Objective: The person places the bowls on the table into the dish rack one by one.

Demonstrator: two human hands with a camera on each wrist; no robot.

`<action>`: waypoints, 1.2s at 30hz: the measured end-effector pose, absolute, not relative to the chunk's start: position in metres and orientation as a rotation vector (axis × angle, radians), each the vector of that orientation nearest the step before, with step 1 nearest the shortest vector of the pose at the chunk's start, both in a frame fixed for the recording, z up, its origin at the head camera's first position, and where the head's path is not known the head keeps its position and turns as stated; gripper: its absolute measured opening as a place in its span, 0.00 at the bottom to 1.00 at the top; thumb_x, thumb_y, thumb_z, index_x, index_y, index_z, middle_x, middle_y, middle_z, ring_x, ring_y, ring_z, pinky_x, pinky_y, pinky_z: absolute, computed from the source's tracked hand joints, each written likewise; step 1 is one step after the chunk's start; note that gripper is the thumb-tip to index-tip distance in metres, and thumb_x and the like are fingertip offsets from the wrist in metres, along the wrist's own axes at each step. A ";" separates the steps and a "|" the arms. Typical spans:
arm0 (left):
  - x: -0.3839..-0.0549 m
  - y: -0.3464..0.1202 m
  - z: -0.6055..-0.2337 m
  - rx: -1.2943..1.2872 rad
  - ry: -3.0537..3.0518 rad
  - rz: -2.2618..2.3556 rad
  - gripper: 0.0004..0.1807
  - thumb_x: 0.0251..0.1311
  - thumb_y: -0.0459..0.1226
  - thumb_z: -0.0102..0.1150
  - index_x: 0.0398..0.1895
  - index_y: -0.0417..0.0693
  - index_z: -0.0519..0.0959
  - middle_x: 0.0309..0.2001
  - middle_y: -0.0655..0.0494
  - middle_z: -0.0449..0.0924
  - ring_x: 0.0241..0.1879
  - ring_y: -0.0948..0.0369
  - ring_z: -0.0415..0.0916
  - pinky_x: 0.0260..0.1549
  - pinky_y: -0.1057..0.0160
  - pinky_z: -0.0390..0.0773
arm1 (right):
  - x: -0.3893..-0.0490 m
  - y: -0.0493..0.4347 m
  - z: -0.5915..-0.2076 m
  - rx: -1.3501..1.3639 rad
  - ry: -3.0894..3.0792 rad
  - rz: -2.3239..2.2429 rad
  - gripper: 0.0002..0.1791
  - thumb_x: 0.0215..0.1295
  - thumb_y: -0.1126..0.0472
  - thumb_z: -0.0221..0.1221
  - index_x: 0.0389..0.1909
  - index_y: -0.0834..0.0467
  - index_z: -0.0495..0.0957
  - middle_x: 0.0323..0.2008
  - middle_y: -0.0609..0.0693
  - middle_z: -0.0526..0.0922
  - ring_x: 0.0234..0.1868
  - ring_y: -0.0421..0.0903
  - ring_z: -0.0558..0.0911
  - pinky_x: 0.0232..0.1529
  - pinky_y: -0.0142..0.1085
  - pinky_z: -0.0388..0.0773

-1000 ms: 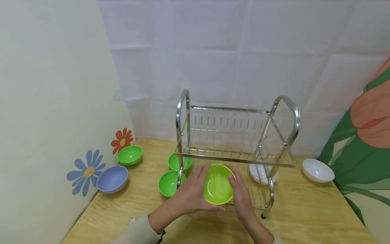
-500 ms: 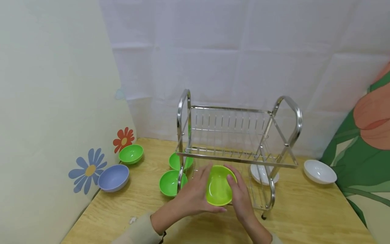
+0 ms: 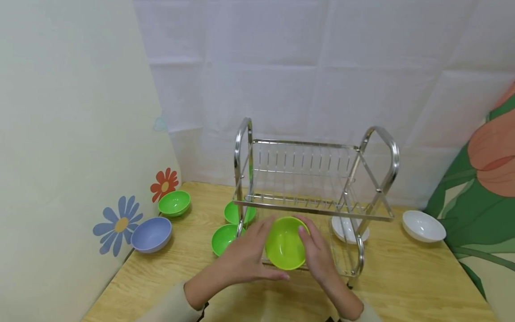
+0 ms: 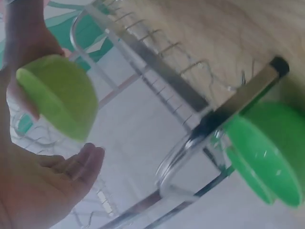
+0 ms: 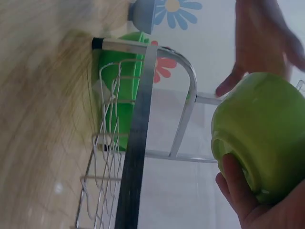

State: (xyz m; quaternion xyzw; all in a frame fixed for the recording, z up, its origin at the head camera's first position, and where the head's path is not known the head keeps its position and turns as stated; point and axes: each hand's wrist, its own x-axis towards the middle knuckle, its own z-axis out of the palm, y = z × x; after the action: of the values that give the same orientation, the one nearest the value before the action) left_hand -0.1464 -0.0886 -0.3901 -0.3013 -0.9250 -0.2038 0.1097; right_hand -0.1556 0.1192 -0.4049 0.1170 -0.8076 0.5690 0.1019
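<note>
My right hand (image 3: 319, 257) grips a yellow-green bowl (image 3: 285, 243) by its right side, thumb over the rim. In the right wrist view, fingers (image 5: 238, 183) of that hand lie against the foot ring under the bowl. On the bowl's other side is my left hand (image 3: 247, 255), thumb and fingers spread. The left wrist view shows a gap between this left hand (image 4: 52, 186) and the bowl (image 4: 66, 95). Both hands are in front of a two-tier metal dish rack (image 3: 393, 158), with the bowl overlapping its lower tier in the head view.
Two green bowls (image 3: 223, 239) stand at the rack's left end. Farther left are another green bowl (image 3: 174, 203) and a blue-purple bowl (image 3: 151, 235). One white bowl (image 3: 344, 228) shows behind the rack's right leg; another white bowl (image 3: 424, 226) sits far right on the wooden table (image 3: 410, 277).
My left hand has loosened from the bowl and shifted slightly left. The bowl, in my right hand, has turned and moved a little left.
</note>
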 end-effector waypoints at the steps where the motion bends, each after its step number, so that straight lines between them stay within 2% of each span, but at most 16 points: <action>1: -0.145 -0.091 -0.386 -0.890 -2.687 -0.561 0.67 0.42 0.74 0.65 0.79 0.50 0.50 0.71 0.53 0.65 0.66 0.57 0.70 0.57 0.55 0.80 | -0.157 0.121 -0.404 0.355 -2.393 1.641 0.20 0.80 0.55 0.43 0.65 0.52 0.73 0.55 0.54 0.83 0.46 0.48 0.82 0.43 0.39 0.79; 5: -0.138 -0.100 -0.369 -0.938 -2.489 -0.419 0.57 0.44 0.66 0.69 0.74 0.46 0.60 0.66 0.53 0.71 0.64 0.57 0.71 0.61 0.56 0.77 | -0.163 0.127 -0.401 0.388 -2.419 1.526 0.19 0.80 0.55 0.44 0.63 0.56 0.75 0.51 0.56 0.85 0.46 0.51 0.82 0.42 0.41 0.80; 8: -0.133 -0.106 -0.353 -1.012 -2.312 -0.386 0.51 0.44 0.61 0.69 0.69 0.45 0.66 0.62 0.53 0.75 0.60 0.57 0.74 0.61 0.57 0.77 | -0.166 0.129 -0.398 0.358 -2.462 1.458 0.19 0.80 0.54 0.44 0.61 0.57 0.75 0.51 0.58 0.84 0.48 0.53 0.82 0.48 0.49 0.80; 11: -0.131 -0.110 -0.336 -1.088 -2.090 -0.392 0.43 0.46 0.59 0.65 0.63 0.43 0.72 0.55 0.54 0.80 0.52 0.58 0.78 0.53 0.60 0.80 | -0.170 0.129 -0.394 0.313 -2.531 1.391 0.21 0.80 0.51 0.44 0.60 0.57 0.75 0.55 0.58 0.82 0.55 0.56 0.81 0.55 0.56 0.77; 13: -0.131 -0.112 -0.324 -1.117 -1.937 -0.408 0.37 0.51 0.57 0.59 0.58 0.42 0.75 0.50 0.54 0.82 0.46 0.58 0.80 0.45 0.61 0.82 | -0.173 0.128 -0.393 0.304 -2.572 1.347 0.22 0.80 0.49 0.44 0.62 0.56 0.75 0.57 0.57 0.81 0.57 0.57 0.80 0.57 0.58 0.76; 18: -0.137 -0.116 -0.296 -1.121 -1.689 -0.459 0.30 0.58 0.54 0.48 0.49 0.38 0.79 0.39 0.52 0.84 0.35 0.57 0.78 0.31 0.61 0.81 | -0.180 0.123 -0.392 0.322 -2.630 1.228 0.23 0.80 0.48 0.44 0.69 0.51 0.70 0.59 0.55 0.80 0.58 0.56 0.80 0.56 0.59 0.76; 20: -0.140 -0.119 -0.287 -1.109 -1.656 -0.488 0.29 0.59 0.53 0.48 0.48 0.37 0.80 0.39 0.50 0.84 0.34 0.56 0.78 0.30 0.60 0.81 | -0.183 0.121 -0.392 0.324 -2.645 1.200 0.22 0.79 0.48 0.44 0.66 0.50 0.72 0.52 0.54 0.82 0.52 0.53 0.81 0.51 0.55 0.78; 24: -0.149 -0.124 -0.272 -1.050 -1.671 -0.555 0.30 0.63 0.54 0.48 0.49 0.36 0.79 0.40 0.47 0.83 0.36 0.55 0.78 0.26 0.61 0.79 | -0.190 0.115 -0.394 0.336 -2.686 1.119 0.18 0.79 0.49 0.45 0.56 0.53 0.77 0.40 0.53 0.80 0.39 0.47 0.78 0.38 0.44 0.76; 29: -0.164 -0.129 -0.257 -0.957 -1.758 -0.560 0.30 0.65 0.55 0.47 0.52 0.38 0.78 0.45 0.45 0.82 0.43 0.52 0.77 0.31 0.57 0.79 | -0.197 0.107 -0.399 0.330 -2.741 1.083 0.18 0.79 0.48 0.45 0.54 0.53 0.76 0.39 0.54 0.78 0.30 0.45 0.74 0.27 0.36 0.70; 33: -0.182 -0.129 -0.247 -0.854 -1.852 -0.503 0.28 0.63 0.53 0.48 0.54 0.40 0.78 0.49 0.44 0.80 0.47 0.50 0.74 0.37 0.55 0.79 | -0.201 0.098 -0.403 0.343 -2.769 1.079 0.16 0.79 0.48 0.44 0.40 0.53 0.76 0.36 0.52 0.77 0.28 0.45 0.72 0.25 0.36 0.70; 36: -0.197 -0.128 -0.239 -0.773 -1.937 -0.456 0.28 0.63 0.51 0.49 0.57 0.41 0.77 0.53 0.44 0.78 0.51 0.49 0.72 0.44 0.53 0.78 | -0.203 0.092 -0.405 0.350 -2.796 1.031 0.17 0.79 0.48 0.44 0.40 0.53 0.76 0.37 0.51 0.77 0.29 0.44 0.73 0.26 0.36 0.69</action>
State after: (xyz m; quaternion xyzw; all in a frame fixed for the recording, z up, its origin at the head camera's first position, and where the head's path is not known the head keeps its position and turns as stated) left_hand -0.1970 -0.1283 -0.2395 -0.3170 -0.7949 -0.1873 0.4822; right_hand -0.2033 0.0918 -0.4048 0.1164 -0.9295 0.3429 0.0703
